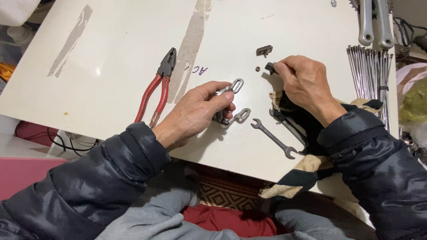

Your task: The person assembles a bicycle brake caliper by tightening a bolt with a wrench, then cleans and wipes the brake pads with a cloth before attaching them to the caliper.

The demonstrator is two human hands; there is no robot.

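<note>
My left hand point(198, 111) grips a grey metal brake caliper point(231, 100) lying on the white table point(111, 53); its two slotted arms stick out past my fingers. My right hand point(304, 82) pinches a small black brake pad point(270, 67) just above the table. Another dark brake pad point(264, 50) and a small nut point(258, 69) lie just beyond it. A double-ended open wrench point(272, 138) lies between my hands, with a second wrench point(289, 126) partly under my right wrist.
Red-handled pliers point(155, 89) lie left of my left hand. A black and cream cloth point(302, 169) hangs over the table's near edge under my right arm. A bundle of spokes point(371, 73) and silver crank arms point(376, 22) are at the far right.
</note>
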